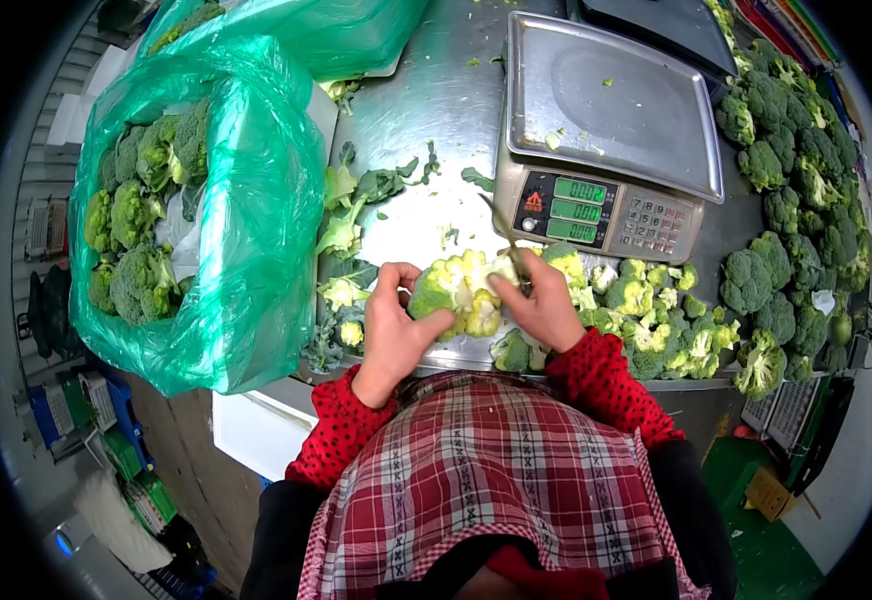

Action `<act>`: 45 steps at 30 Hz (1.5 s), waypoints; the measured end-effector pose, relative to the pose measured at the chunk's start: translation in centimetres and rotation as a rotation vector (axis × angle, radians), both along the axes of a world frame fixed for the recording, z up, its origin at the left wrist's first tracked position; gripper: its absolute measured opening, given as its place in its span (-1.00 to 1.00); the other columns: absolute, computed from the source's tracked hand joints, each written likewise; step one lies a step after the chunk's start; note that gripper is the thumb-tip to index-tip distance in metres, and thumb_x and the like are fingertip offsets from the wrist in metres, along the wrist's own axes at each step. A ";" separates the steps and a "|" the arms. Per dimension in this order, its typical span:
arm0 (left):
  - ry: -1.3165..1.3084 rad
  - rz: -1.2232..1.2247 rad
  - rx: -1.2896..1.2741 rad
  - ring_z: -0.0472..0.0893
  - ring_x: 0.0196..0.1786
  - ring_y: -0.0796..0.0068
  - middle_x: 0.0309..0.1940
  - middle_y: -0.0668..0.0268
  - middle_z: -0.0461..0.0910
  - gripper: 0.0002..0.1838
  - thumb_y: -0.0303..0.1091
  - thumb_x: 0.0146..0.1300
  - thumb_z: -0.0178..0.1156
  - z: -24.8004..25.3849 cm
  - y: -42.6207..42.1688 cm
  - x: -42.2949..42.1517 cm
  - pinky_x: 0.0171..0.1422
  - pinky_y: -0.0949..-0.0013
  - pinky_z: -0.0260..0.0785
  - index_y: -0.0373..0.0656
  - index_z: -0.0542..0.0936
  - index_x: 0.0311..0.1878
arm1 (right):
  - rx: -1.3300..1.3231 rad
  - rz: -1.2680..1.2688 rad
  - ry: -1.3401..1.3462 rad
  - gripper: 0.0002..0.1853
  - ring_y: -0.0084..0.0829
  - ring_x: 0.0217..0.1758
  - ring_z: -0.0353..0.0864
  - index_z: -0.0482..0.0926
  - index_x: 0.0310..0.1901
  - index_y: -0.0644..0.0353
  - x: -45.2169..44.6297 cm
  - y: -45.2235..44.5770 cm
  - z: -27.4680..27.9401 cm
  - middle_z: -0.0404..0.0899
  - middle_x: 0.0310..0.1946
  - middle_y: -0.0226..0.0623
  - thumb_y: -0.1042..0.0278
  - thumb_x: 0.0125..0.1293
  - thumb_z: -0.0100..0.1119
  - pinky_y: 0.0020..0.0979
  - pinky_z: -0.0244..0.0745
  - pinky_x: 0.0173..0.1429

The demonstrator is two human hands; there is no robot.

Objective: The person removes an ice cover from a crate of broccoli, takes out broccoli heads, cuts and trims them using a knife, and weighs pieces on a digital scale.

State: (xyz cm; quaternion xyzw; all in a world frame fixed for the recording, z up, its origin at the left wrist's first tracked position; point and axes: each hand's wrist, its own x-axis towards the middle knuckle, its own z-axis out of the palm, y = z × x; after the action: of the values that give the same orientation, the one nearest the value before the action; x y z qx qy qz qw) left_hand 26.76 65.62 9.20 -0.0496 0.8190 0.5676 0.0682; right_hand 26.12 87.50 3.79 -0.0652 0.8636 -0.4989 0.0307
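Between my hands, over the metal table, is a yellowish-green broccoli head (461,285) with its pale cut stem toward the right. My left hand (396,325) grips its left side, fingers curled round it. My right hand (538,305) is closed round a knife (504,225), whose dark blade points up and away; its handle is mostly hidden. The right thumb presses near the stem. Cut broccoli florets (646,310) lie just right of my right hand. A small green floret (512,352) sits below it at the table edge.
A green-bag-lined box (271,200) holding broccoli stands at left. Trimmed leaves and stems (341,225) lie beside it. A scale (611,110) with a lit display stands at the back. Many broccoli heads (791,140) are piled along the right side of the metal table (421,110).
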 end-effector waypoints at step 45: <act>0.284 -0.389 0.010 0.54 0.19 0.17 0.14 0.01 0.53 -0.25 -0.33 -0.03 0.48 -0.9 4.1 2.4 0.20 0.22 0.41 -0.29 0.42 0.26 | -0.644 -0.334 -0.664 -0.70 -0.67 -0.70 0.32 0.53 -0.31 0.26 3.3 2.2 5.6 0.44 -0.64 -0.48 0.19 0.28 0.38 -0.55 0.18 -0.63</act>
State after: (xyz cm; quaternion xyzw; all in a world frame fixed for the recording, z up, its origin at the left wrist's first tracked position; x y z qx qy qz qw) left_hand 29.18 69.77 8.26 0.1898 0.8118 0.5490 0.0607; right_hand 29.38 89.67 9.42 0.2306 0.6076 -0.7326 0.2024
